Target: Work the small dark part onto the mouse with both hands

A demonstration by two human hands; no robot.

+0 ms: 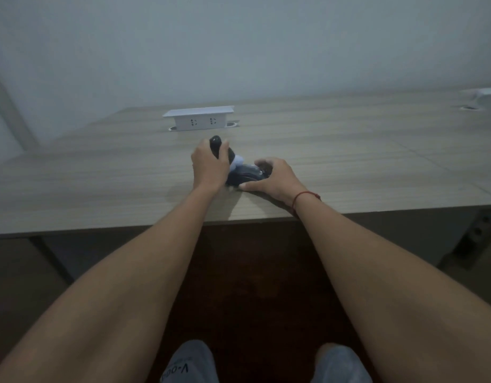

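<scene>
My left hand point(209, 165) grips a black rounded object point(217, 145), tilted up off the wooden table point(100, 175); its top pokes out above my fingers. A pale bluish-white piece point(236, 162) shows just below it, between the two hands. My right hand point(273, 175) curls over a dark computer mouse point(245, 174) that lies on the table, thumb along its near side and fingers over its far end. The two dark things touch or nearly touch; I cannot tell which. A red string circles my right wrist.
A white pop-up socket box point(200, 117) stands on the table behind my hands. Another white fitting point(487, 94) sits at the far right edge. The table's front edge point(128, 229) runs across below my wrists. A pale wall lies behind; my knees show at the bottom.
</scene>
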